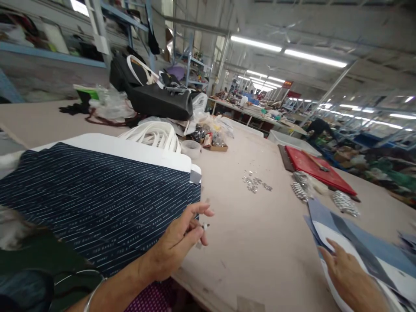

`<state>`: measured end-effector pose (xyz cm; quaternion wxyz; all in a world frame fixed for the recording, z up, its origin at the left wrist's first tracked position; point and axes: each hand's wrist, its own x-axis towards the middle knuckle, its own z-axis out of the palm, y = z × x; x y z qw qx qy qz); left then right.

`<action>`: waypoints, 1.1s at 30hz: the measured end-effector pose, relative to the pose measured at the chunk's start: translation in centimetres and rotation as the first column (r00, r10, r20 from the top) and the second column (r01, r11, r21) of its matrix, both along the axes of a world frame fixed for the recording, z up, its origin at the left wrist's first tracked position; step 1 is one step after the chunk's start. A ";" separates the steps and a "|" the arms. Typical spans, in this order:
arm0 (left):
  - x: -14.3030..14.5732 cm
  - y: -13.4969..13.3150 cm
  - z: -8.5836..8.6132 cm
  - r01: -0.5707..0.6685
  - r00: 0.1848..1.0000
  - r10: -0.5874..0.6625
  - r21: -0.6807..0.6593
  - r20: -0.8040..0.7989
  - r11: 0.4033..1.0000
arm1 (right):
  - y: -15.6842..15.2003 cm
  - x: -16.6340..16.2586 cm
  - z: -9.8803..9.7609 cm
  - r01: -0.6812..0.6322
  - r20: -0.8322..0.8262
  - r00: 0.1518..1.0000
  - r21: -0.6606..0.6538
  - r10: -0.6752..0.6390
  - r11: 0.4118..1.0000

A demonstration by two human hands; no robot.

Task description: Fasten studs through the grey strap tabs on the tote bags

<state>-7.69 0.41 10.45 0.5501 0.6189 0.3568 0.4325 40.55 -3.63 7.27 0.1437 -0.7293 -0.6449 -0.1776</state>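
My left hand (180, 245) is at the right edge of a dark navy striped fabric panel (97, 199), its fingers pinched around a small metal piece (204, 226). The panel lies on a white board (130, 149). At the lower right, my right hand (349, 277) rests flat with fingers together on a stack of blue and white cut sheets (357, 242). Several small metal fittings (255, 182) lie scattered on the beige table (247, 242) between both hands.
A red board (316, 169) and bagged metal parts (344, 203) sit at the right. Black handbags (159, 99), white straps (156, 134), a tape roll (191, 148) and plastic packets crowd the back. Other worktables and a person stand farther off.
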 end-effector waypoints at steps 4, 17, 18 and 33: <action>-0.9 -0.1 -0.3 0.018 0.989 -0.005 -0.088 0.146 0.996 | 3.7 -1.8 -2.9 -0.153 0.070 0.984 -0.136 0.163 0.979; -2.7 0.4 -1.4 0.096 0.986 -0.084 -0.077 0.143 0.992 | 5.1 -30.1 4.4 -0.791 -0.602 0.442 0.087 0.665 0.605; -2.9 0.4 -1.3 0.103 0.986 -0.092 -0.077 0.138 0.992 | 5.0 -31.2 4.6 -0.819 -0.595 0.409 0.094 0.691 0.566; -5.5 0.6 -2.3 0.086 0.985 -0.074 -0.071 0.154 0.994 | 6.4 -34.8 4.0 -0.906 -0.445 0.357 0.048 0.821 0.420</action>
